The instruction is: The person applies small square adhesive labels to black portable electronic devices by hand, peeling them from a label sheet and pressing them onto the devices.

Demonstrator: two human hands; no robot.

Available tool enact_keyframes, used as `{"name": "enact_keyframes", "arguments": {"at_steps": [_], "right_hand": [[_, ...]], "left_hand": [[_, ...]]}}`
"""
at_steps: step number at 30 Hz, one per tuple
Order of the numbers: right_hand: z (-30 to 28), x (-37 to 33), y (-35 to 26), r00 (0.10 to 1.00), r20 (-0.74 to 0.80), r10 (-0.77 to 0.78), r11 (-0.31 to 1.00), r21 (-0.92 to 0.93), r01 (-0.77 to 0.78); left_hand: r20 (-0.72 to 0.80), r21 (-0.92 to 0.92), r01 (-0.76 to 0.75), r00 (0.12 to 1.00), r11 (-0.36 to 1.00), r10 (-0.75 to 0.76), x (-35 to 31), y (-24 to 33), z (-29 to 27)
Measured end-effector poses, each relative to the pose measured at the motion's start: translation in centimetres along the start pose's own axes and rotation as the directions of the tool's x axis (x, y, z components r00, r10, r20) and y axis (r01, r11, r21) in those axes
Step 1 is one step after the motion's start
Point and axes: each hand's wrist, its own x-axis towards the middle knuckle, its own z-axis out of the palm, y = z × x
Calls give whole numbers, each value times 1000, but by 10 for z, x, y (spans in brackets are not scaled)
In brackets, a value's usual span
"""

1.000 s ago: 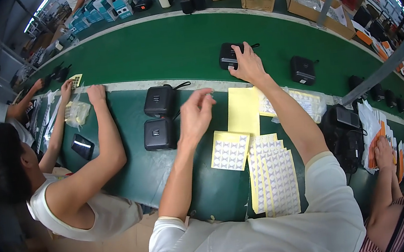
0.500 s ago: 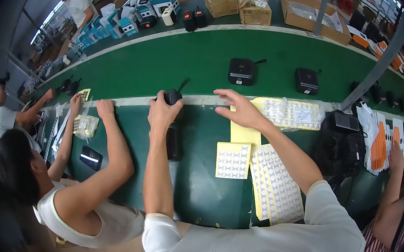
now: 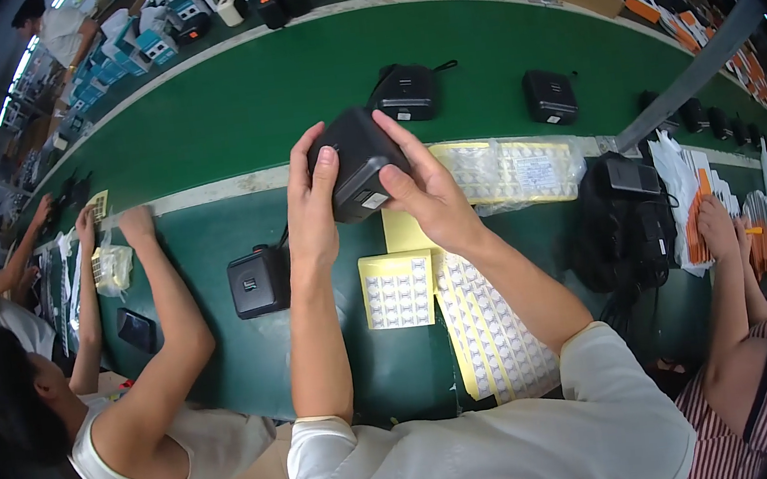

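Both my hands hold a black box-shaped device (image 3: 356, 162) with rounded edges, tilted above the front edge of the green belt. My left hand (image 3: 313, 200) grips its left side, thumb on the near face. On the other side my right hand (image 3: 425, 192) presses, its thumb close to a small white label on the lower face. A similar black device (image 3: 258, 281) stands on the bench left of my left forearm. Below my hands lie a small sheet of stickers (image 3: 398, 291) on yellow backing and longer sticker sheets (image 3: 498, 330), partly under my right forearm.
Two more black devices (image 3: 406, 92) (image 3: 550, 96) sit on the green belt (image 3: 227, 115). Bagged sticker sheets (image 3: 518, 170) lie along its edge. A black bag (image 3: 624, 231) and a slanted metal post (image 3: 695, 71) are at right. Co-workers' arms (image 3: 174, 311) reach in from both sides.
My right hand, empty and open before, now grips a black device together with my left hand. A device on the bench now shows left of my left forearm. The whole view has shifted.
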Motion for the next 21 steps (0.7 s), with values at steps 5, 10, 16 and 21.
{"name": "enact_keyframes", "arguments": {"at_steps": [5,10,16,21], "right_hand": [[-21,-1,-15,970,85,226,970,-107,-216],[-29,-3,-26,951,26,308,829,-497,-255],[-30,-2,-27,946,50,320,886,-371,-279],[-32,-2,-27,951,98,295,895,-376,-239]], "left_hand": [[141,-282,364,931,888,-336,-5,3,-2],[217,-227,438,893,870,-393,-4,1,-8],[274,-262,461,878,848,-392,-5,1,-6],[284,-254,479,867,840,-409,-5,1,-6]]}}
